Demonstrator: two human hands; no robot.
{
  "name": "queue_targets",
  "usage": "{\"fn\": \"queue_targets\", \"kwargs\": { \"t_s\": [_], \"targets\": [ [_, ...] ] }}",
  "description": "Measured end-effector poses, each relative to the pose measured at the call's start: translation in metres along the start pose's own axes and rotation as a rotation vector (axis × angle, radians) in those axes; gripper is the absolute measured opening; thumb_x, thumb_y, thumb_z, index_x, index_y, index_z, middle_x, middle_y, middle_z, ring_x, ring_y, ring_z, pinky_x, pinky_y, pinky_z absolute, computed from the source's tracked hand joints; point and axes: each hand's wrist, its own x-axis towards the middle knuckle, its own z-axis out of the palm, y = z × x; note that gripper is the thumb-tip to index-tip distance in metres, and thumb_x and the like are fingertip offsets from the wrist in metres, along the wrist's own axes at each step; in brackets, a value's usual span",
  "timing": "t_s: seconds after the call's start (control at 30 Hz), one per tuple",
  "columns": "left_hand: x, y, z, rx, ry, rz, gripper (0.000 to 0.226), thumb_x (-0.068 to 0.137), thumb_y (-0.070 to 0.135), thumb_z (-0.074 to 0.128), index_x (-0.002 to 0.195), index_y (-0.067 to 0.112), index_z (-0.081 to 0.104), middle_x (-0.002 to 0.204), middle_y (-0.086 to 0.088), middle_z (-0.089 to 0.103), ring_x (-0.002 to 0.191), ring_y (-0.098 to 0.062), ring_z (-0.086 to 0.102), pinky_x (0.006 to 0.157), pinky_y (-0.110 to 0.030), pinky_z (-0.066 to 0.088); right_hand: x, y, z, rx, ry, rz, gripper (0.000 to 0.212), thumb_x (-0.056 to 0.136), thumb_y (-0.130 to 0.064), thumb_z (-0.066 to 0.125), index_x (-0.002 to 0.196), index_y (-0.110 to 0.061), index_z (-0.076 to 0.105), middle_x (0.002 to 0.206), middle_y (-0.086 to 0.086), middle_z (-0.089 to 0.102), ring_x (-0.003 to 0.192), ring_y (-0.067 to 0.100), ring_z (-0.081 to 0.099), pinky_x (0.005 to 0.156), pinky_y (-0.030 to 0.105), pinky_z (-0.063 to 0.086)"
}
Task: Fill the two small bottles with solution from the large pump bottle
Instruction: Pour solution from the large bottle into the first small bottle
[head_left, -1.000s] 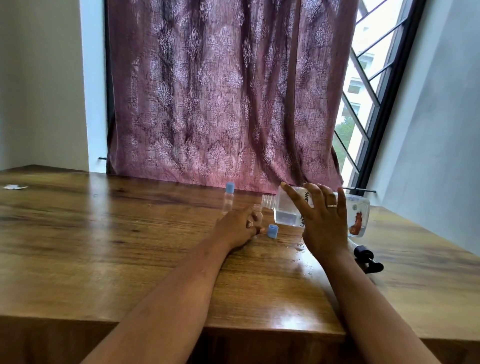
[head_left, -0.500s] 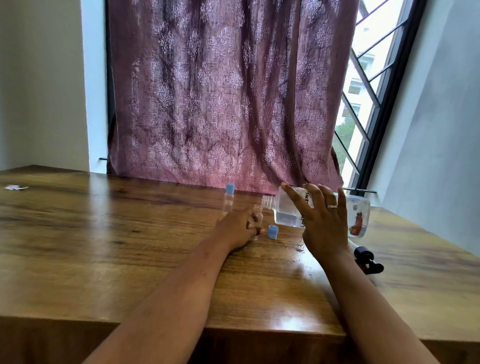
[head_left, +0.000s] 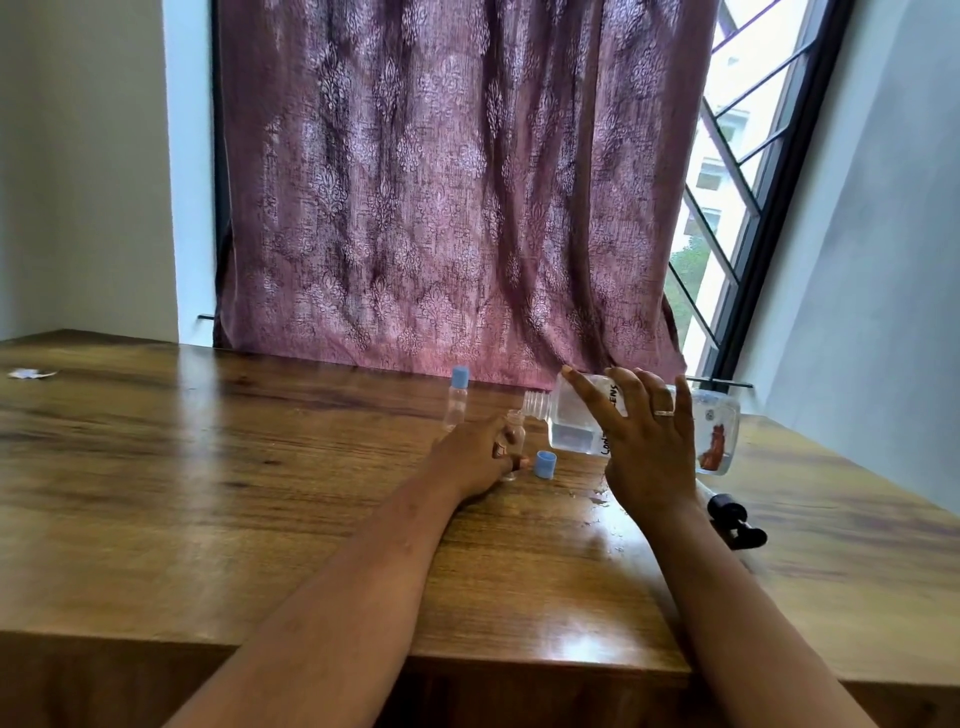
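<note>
The right hand (head_left: 644, 447) tips the uncapped large bottle (head_left: 582, 421) neck-to-mouth over a small bottle (head_left: 515, 431) — fingers of the left hand (head_left: 475, 452) wrapped around it, steadying it on the counter (head_left: 260, 519) for pouring.

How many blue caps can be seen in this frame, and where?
2. One blue plastic cap sits on the small clear bottle standing near the curtain. The other loose blue cap lies on the wooden table between the hands. None seems hidden.

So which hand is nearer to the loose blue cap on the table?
Left. The left hand holds the open small bottle just left of the blue cap; the right hand grips the large bottle, farther right.
</note>
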Motion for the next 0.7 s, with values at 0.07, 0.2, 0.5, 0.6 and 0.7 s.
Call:
{"fn": "queue_targets", "kwargs": {
  "t_s": [0.07,0.2,0.5,0.6,0.7],
  "targets": [
    [-0.0007,0.0013,-0.0008,0.002,0.000,-0.001,0.033,0.086,0.036,0.063,0.116,0.023,0.054,0.119,-0.004,0.062,0.105,-0.022,0.058,0.096,-0.041,0.046,-0.0001,0.0003,-0.0004,0.004,0.001,-0.001,0.105,0.060,0.013,0.058,0.144,-0.041,0.025,0.131,0.006,0.050,0.126,0.031,0.043,0.113,0.049,0.011],
    [-0.0011,0.0015,-0.0011,0.003,-0.003,-0.002,0.033,0.086,0.038,0.063,0.115,0.025,0.054,0.119,-0.002,0.061,0.106,-0.021,0.057,0.097,-0.042,0.046,0.0004,-0.0002,-0.0011,0.005,-0.004,-0.007,0.106,0.059,0.013,0.060,0.144,-0.041,0.025,0.131,0.006,0.049,0.125,0.032,0.043,0.113,0.048,0.010],
    [-0.0003,0.0014,-0.0002,0.004,0.008,-0.014,0.039,0.086,0.038,0.064,0.120,0.022,0.053,0.117,-0.004,0.062,0.105,-0.022,0.058,0.092,-0.035,0.046,0.0009,0.0009,0.0010,-0.013,0.014,-0.008,0.102,0.063,0.012,0.054,0.144,-0.042,0.026,0.131,0.004,0.051,0.125,0.030,0.044,0.113,0.049,0.012],
    [-0.0004,0.0011,0.0001,0.002,0.007,-0.019,0.037,0.086,0.036,0.064,0.119,0.023,0.053,0.120,-0.004,0.062,0.108,-0.022,0.058,0.094,-0.038,0.046,0.0009,0.0014,0.0020,-0.016,0.028,-0.011,0.102,0.063,0.012,0.054,0.144,-0.042,0.025,0.131,0.004,0.051,0.125,0.029,0.042,0.113,0.049,0.013],
    [-0.0007,0.0020,-0.0006,0.006,0.008,-0.016,0.037,0.087,0.034,0.063,0.120,0.023,0.053,0.122,-0.004,0.061,0.109,-0.022,0.057,0.095,-0.037,0.046,0.0008,0.0017,0.0026,-0.021,0.040,-0.016,0.102,0.063,0.012,0.055,0.144,-0.042,0.025,0.130,0.004,0.051,0.125,0.028,0.039,0.112,0.050,0.015]
  ]
}}
